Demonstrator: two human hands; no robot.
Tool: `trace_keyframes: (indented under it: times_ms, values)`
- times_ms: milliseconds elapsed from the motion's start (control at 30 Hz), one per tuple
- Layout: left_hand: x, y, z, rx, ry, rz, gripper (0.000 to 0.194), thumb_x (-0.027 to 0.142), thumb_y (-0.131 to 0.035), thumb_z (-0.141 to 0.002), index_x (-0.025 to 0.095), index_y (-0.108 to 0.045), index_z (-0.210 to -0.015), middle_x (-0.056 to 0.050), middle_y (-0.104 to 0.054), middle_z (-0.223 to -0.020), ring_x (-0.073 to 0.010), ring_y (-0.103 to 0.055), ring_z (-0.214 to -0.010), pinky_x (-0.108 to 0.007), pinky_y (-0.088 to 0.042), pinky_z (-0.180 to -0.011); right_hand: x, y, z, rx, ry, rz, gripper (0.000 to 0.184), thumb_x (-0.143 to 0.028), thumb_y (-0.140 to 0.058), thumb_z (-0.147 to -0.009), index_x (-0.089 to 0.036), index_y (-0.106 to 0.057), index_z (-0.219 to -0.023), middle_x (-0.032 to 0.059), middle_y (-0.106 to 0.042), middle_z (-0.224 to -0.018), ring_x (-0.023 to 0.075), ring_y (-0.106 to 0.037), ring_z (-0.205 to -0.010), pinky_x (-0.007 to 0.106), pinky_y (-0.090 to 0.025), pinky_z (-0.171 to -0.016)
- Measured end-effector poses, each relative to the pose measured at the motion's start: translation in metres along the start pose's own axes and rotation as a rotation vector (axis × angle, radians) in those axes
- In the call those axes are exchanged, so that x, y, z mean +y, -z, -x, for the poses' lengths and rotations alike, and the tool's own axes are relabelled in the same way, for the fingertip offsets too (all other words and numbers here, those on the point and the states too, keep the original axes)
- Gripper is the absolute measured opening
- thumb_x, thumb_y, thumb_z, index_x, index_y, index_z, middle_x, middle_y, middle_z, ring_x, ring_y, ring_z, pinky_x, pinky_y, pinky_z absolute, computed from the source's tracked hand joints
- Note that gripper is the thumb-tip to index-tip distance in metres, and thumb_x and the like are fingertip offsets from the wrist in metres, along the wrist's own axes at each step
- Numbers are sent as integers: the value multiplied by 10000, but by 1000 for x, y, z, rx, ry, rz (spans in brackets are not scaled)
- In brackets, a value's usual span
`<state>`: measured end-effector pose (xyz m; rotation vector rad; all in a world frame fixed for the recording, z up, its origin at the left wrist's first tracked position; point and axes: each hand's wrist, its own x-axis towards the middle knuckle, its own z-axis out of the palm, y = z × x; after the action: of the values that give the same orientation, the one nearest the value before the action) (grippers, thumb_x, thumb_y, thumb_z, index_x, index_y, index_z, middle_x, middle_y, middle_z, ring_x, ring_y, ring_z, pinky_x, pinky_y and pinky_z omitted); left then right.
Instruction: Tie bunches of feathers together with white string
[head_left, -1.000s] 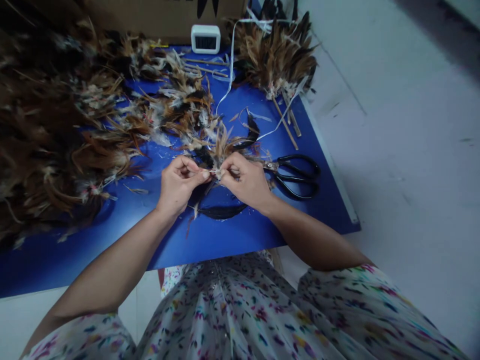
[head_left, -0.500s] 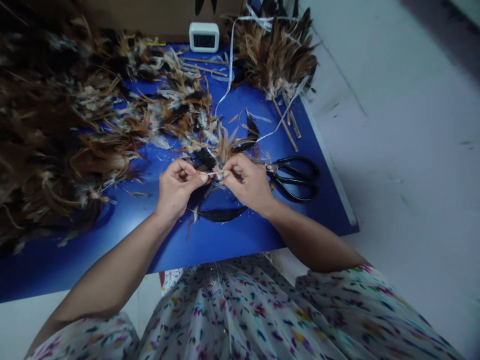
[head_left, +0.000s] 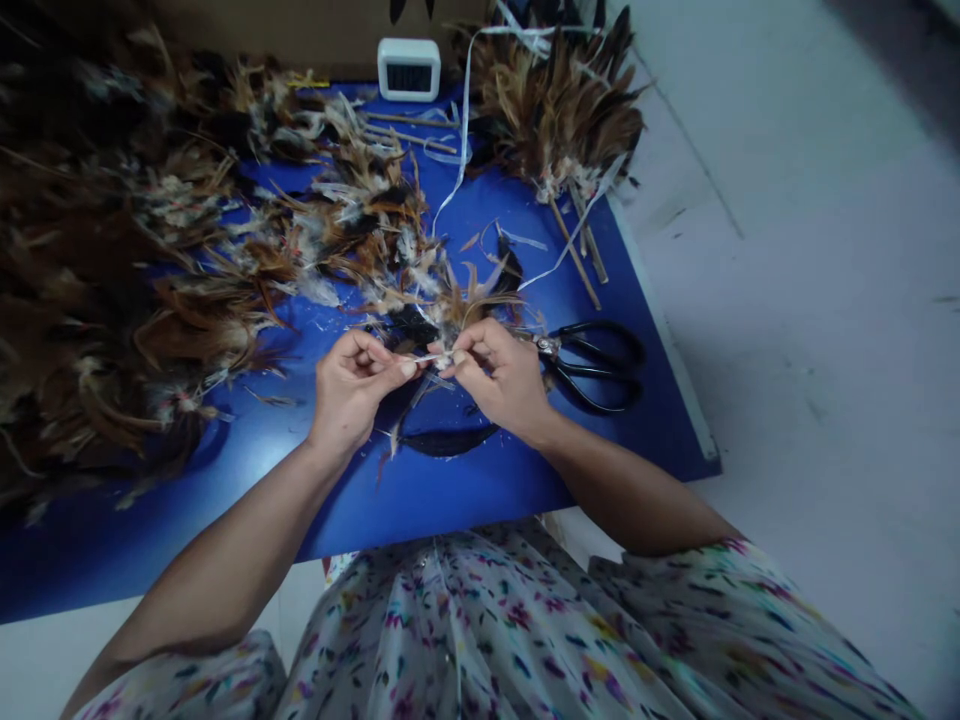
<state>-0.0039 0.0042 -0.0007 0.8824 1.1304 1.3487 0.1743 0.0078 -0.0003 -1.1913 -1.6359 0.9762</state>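
My left hand is closed in a pinch on one end of a thin white strip. The strip runs taut to my right hand, whose thumb and forefinger pinch it beside the pale base of a small brown feather bunch. My right fingers partly hide that base. Just right of my right hand lie black-handled scissors, their blades mostly covered by the hand and feathers. Below both hands a dark curved feather rests on the blue table.
Heaps of brown feathers cover the table's left side. At the back stands a white digital clock near thin sticks. A large feather bundle with sticks lies back right, a white ribbon trailing from it.
Both hands keep their pinch on the strip. The feather bunch has fanned and tilted slightly to the right. The whole view has shifted a little.
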Motion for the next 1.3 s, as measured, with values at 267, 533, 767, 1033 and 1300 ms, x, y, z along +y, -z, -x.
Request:
trace_keyframes:
  times_ms: [267,533,767,1033,1300]
  values:
    - [1,2,-4,-56,88,56,475,268,-931,-519,179,-563,-807,38,-691,-662,-123,-707,-654,-239,-598,-695,-3,1,-5,53,186,104,28,-202,-527,-887,-215,-538,-865,-35,-631,-727,93,-608,-632,216,-476,-625]
    - [13,0,2,-349,332,66,470,549,-782,-703,150,-651,-913,-50,-710,-790,-166,-686,-583,-239,-539,-420,0,-3,-9,88,491,255,99,-195,-491,-934,-213,-570,-877,5,-648,-798,125,-624,-761,260,-510,-721]
    - [12,0,2,-297,276,-1,360,412,-854,-663,126,-644,-726,-7,-659,-619,-78,-574,-447,-164,-448,-380,3,-7,-10,4,556,238,110,-222,-485,-963,-216,-588,-923,13,-663,-834,139,-638,-817,299,-532,-805]
    - [10,9,-13,-150,141,92,403,399,-889,-609,151,-589,-714,2,-685,-658,-59,-568,-476,-161,-472,-448,9,0,-15,50,338,156,154,-242,-522,-931,-218,-594,-1065,51,-696,-1043,155,-674,-883,317,-573,-823]
    - [14,21,-23,19,-44,25,534,454,-922,-494,171,-533,-727,31,-663,-666,-96,-623,-515,-191,-492,-459,19,-4,-19,75,363,155,131,-189,-526,-890,-204,-614,-986,43,-682,-937,157,-661,-852,306,-558,-804]
